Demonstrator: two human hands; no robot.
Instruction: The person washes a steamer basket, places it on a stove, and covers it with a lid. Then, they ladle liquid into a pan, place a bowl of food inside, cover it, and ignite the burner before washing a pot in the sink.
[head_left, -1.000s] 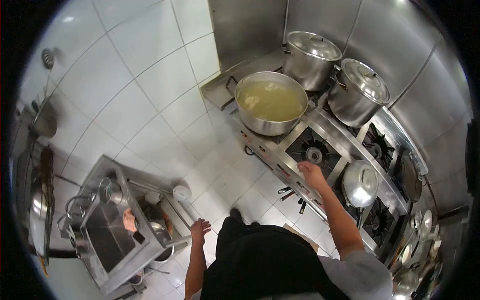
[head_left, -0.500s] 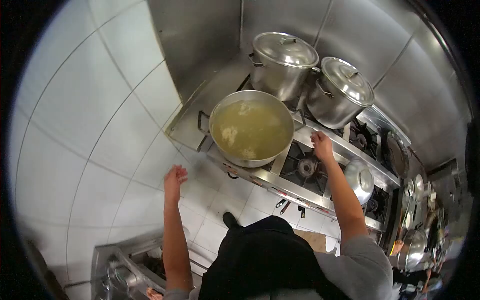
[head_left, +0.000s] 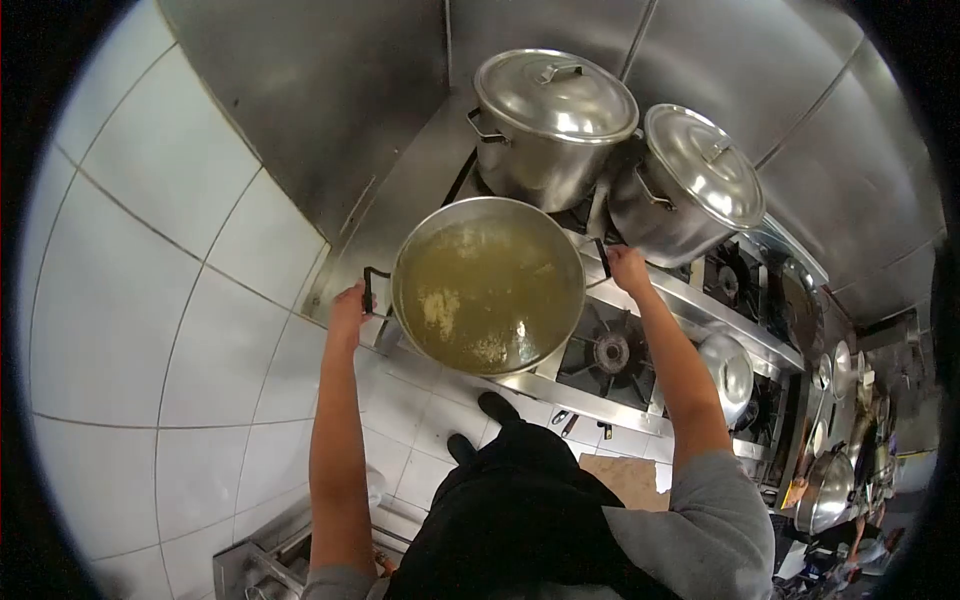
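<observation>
A wide metal pot [head_left: 396,335] full of cloudy yellowish liquid, with pale foam patches on top, is on the near left part of the stove [head_left: 532,388]. My left hand [head_left: 348,306] is closed at its left loop handle [head_left: 369,290]. On the opposite side, my right hand [head_left: 628,268] has its fingers curled at the right handle [head_left: 602,257]. The pot sits level between both outstretched arms. Just right of it, an uncovered burner [head_left: 612,352] shows its black grate.
Two lidded stockpots, one tall [head_left: 545,165] and one beside it [head_left: 665,215], stand at the back. A domed metal lid [head_left: 727,375] rests farther right. White tiled wall [head_left: 150,310] borders the left. Cardboard [head_left: 625,482] lies on the floor.
Both hands have moved from beside the pot onto its two handles. The pot appears larger and nearer, and its liquid surface has shifted.
</observation>
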